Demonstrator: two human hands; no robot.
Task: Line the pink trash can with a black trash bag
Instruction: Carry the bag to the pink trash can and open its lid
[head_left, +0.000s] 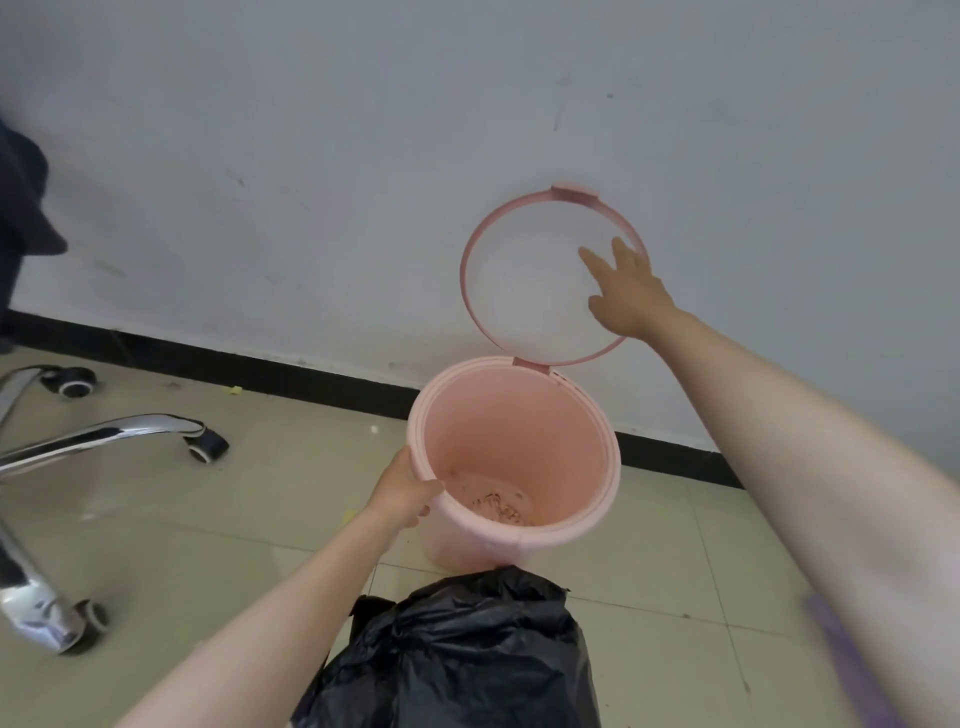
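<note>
The pink trash can (597, 457) stands on the tiled floor close to the wall, with no liner inside and some brown crumbs on its bottom. Its hinged pink ring (470, 291) is swung upright against the wall. My right hand (626, 291) reaches through and against the ring's right side, fingers spread. My left hand (402, 491) grips the can's near-left rim, thumb inside. A crumpled black trash bag (467, 654) sits on the floor just in front of the can, touched by neither hand.
A chrome office-chair base (104, 436) with black castors spreads over the floor at left. The white wall (311, 182) with a black skirting strip runs behind the can. Something dark hangs at the far left edge. A purple thing shows at the lower right edge.
</note>
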